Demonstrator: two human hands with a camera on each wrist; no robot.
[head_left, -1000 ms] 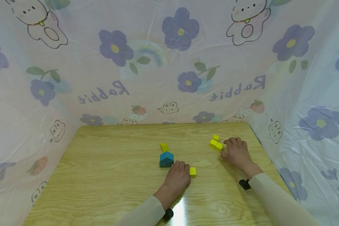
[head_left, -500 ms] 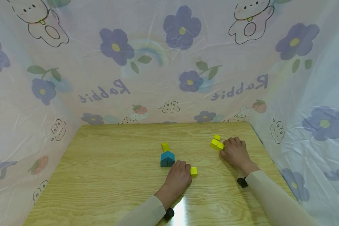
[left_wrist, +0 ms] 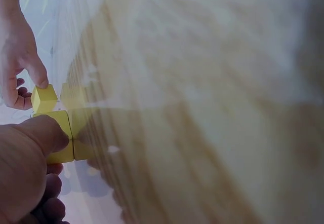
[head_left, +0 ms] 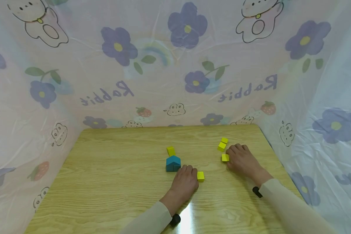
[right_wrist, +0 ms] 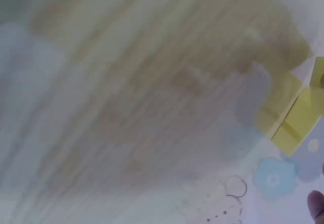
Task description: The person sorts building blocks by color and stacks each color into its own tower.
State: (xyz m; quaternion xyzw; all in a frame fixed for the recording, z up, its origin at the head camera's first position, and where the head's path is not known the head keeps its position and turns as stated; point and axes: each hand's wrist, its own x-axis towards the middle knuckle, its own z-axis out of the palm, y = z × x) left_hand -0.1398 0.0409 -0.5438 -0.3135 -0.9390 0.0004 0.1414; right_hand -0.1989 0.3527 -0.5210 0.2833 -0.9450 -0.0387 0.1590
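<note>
My left hand pinches a yellow cube on the wooden table; in the left wrist view its thumb lies across the cube's face. Just left of its fingertips stands a blue house-shaped group of blocks. Farther right, my right hand pinches another yellow cube; the left wrist view shows the thumb of that hand against this cube. Behind it lie two more yellow cubes, a nearer one and a farther one. The right wrist view catches yellow blocks at its edge.
Behind the blue blocks lies a yellow block. The wooden table ends at a printed curtain that rises at the back and both sides. Dark wrist cameras hang under both cuffs.
My right hand has pulled one yellow cube nearer and away from the other two, which now stand apart from it. The left hand keeps its place.
</note>
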